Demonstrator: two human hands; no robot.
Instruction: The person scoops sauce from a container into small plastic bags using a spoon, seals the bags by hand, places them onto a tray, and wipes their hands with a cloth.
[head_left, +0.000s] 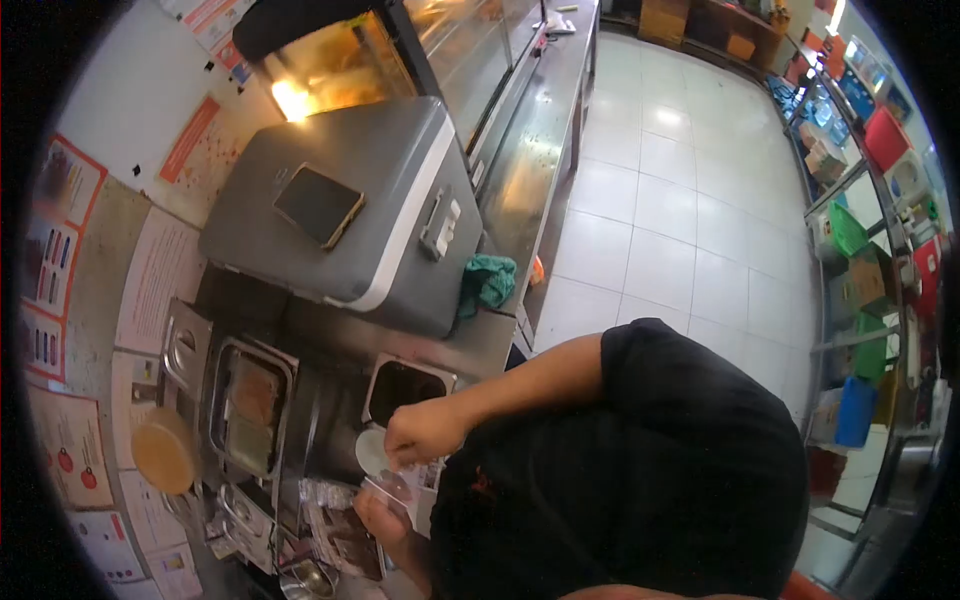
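Observation:
My right hand (428,432) reaches in from the upper arm, its fingers closed and pointing down near a round white disc-like item (371,452). What those fingers hold, if anything, is hidden. Just below, my left hand (384,514) is curled around a clear plastic piece (388,486), perhaps a small bag or cup; its exact kind is unclear. Both hands are close together in front of my black shirt. Beside the right hand sits a square metal pan (408,388) with dark contents.
A big grey cooler box (330,200) stands on the counter, a phone (320,205) on its lid and a green cloth (488,283) at its corner. A steel food pan (252,410), a round tan-lidded container (165,451) and metal bowls (308,579) lie around. Shelves (850,300) line the right.

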